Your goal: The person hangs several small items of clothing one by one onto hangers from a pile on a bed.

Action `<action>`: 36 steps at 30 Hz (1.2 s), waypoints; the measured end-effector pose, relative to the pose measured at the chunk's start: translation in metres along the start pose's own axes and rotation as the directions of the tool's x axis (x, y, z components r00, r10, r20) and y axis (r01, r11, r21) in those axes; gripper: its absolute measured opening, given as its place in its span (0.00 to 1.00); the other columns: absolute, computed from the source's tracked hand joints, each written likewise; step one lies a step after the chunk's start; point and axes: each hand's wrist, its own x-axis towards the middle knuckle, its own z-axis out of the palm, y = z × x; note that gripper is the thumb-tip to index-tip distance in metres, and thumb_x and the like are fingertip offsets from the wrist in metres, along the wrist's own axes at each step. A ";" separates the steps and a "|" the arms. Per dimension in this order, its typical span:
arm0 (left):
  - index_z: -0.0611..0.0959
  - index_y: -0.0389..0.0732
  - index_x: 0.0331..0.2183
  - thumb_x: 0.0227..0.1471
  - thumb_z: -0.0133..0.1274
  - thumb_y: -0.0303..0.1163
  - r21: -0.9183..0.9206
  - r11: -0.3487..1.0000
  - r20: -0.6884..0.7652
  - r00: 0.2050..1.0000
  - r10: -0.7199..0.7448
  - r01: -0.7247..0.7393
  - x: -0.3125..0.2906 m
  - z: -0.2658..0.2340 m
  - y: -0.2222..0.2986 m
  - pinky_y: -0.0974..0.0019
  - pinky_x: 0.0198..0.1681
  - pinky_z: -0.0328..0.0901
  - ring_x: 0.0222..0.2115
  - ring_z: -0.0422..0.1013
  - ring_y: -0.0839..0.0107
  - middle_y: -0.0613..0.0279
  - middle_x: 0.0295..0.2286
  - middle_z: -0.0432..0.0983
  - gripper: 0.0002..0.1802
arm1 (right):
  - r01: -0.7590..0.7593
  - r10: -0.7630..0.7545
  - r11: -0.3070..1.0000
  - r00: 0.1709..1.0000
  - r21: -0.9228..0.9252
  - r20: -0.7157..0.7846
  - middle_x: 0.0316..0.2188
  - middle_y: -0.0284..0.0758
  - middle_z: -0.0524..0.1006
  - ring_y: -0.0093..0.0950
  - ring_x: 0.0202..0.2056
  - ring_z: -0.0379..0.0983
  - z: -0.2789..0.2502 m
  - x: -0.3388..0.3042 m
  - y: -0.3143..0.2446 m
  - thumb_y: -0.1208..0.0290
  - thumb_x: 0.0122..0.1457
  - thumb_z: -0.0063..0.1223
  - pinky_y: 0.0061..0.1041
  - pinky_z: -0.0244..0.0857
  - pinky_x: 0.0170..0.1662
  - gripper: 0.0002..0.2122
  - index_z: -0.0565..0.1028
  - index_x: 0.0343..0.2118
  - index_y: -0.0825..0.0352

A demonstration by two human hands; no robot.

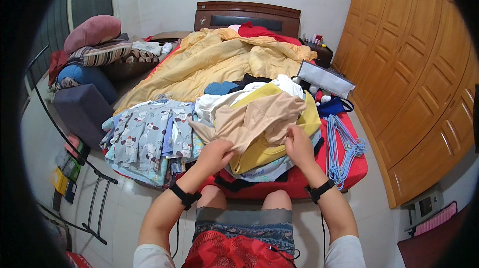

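Note:
A beige garment (254, 116) lies spread over a heap of clothes at the foot of the bed. My left hand (217, 155) pinches its near left edge. On its near right side, my right hand (298, 144) has its fingers closed on the same cloth. Beneath it shows a yellow garment (259, 154), with white clothes (209, 103) behind. To the left, a stack of grey-blue patterned clothes (144, 136) hangs over the bed's edge. A bundle of blue hangers (342, 148) rests on the red sheet (357, 168) to the right.
A crumpled yellow quilt (214, 63) covers the bed behind the heap. A white-topped box (327, 79) sits at the right. Wooden wardrobes (399, 58) line the right wall. A black metal rack (97, 203) stands at left, near a grey-purple sofa (82, 111) piled with cushions.

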 end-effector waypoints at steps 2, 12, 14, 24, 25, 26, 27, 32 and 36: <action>0.75 0.38 0.26 0.48 0.54 0.35 -0.056 0.998 0.060 0.997 0.043 -0.039 -0.012 -0.010 0.008 0.52 0.32 0.64 0.31 0.70 0.49 0.51 0.25 0.72 0.10 | 0.160 -0.202 0.972 0.944 -0.172 -0.262 0.45 0.46 0.69 0.47 0.50 0.63 -0.005 0.004 -0.012 0.75 0.45 0.54 0.41 0.59 0.52 0.20 0.71 0.45 0.60; 0.79 0.36 0.29 0.49 0.57 0.31 -0.146 0.989 0.030 0.999 -0.024 0.028 -0.052 -0.049 0.001 0.57 0.31 0.64 0.28 0.69 0.51 0.51 0.25 0.72 0.08 | 0.137 -0.291 0.791 0.941 -0.596 -0.170 0.46 0.35 0.69 0.39 0.50 0.62 -0.010 0.009 -0.026 0.73 0.36 0.59 0.37 0.58 0.50 0.16 0.78 0.34 0.62; 0.79 0.36 0.29 0.49 0.56 0.32 -0.158 0.985 0.007 0.997 -0.071 0.071 -0.058 -0.059 -0.001 0.56 0.32 0.65 0.29 0.70 0.51 0.50 0.25 0.73 0.08 | 0.207 -0.281 0.789 0.959 -0.578 -0.041 0.41 0.36 0.71 0.38 0.47 0.65 -0.018 0.002 -0.036 0.71 0.36 0.59 0.36 0.63 0.46 0.13 0.77 0.29 0.66; 0.80 0.36 0.33 0.51 0.53 0.34 -0.149 0.944 -0.041 0.952 -0.304 0.295 -0.074 -0.073 -0.018 0.57 0.32 0.66 0.28 0.72 0.51 0.48 0.26 0.75 0.11 | 0.123 -0.151 0.984 0.959 0.128 0.241 0.39 0.40 0.74 0.36 0.36 0.74 -0.026 -0.030 -0.041 0.64 0.55 0.46 0.35 0.69 0.40 0.14 0.76 0.31 0.73; 0.80 0.36 0.33 0.51 0.53 0.34 -0.152 0.945 -0.040 0.953 -0.300 0.291 -0.072 -0.075 -0.015 0.57 0.32 0.66 0.28 0.72 0.51 0.48 0.26 0.75 0.11 | 0.219 -0.275 0.913 0.953 0.345 0.124 0.35 0.38 0.76 0.33 0.32 0.76 -0.026 -0.029 -0.036 0.66 0.56 0.45 0.33 0.70 0.36 0.13 0.76 0.31 0.72; 0.80 0.36 0.33 0.50 0.54 0.33 -0.158 0.937 -0.024 0.948 -0.318 0.310 -0.072 -0.077 -0.014 0.58 0.32 0.66 0.29 0.72 0.51 0.49 0.26 0.75 0.11 | -0.361 0.158 0.823 0.888 0.440 0.433 0.28 0.35 0.77 0.24 0.25 0.74 -0.052 -0.032 -0.069 0.65 0.59 0.45 0.27 0.70 0.29 0.12 0.75 0.33 0.70; 0.80 0.36 0.33 0.50 0.54 0.33 -0.165 0.930 -0.007 0.942 -0.334 0.329 -0.072 -0.078 -0.013 0.58 0.32 0.66 0.29 0.72 0.51 0.49 0.26 0.75 0.10 | -0.361 0.158 0.823 0.887 0.439 0.434 0.28 0.35 0.77 0.24 0.25 0.74 -0.048 -0.032 -0.064 0.65 0.59 0.45 0.27 0.70 0.29 0.12 0.75 0.33 0.70; 0.79 0.36 0.32 0.47 0.56 0.29 -0.155 0.970 -0.031 0.980 -0.195 0.188 -0.075 -0.086 -0.019 0.59 0.32 0.66 0.29 0.71 0.52 0.49 0.26 0.74 0.09 | -0.416 0.121 0.490 0.903 0.766 0.413 0.24 0.31 0.76 0.19 0.19 0.72 -0.074 -0.036 -0.083 0.62 0.63 0.44 0.17 0.65 0.17 0.13 0.74 0.34 0.67; 0.78 0.34 0.30 0.47 0.54 0.27 -0.229 0.934 -0.078 0.951 -0.299 0.275 -0.068 -0.093 -0.017 0.63 0.31 0.65 0.26 0.71 0.61 0.53 0.24 0.73 0.07 | -0.366 0.088 0.532 0.921 0.764 0.380 0.22 0.29 0.76 0.16 0.17 0.72 -0.087 -0.039 -0.094 0.55 0.64 0.46 0.14 0.65 0.16 0.17 0.74 0.35 0.66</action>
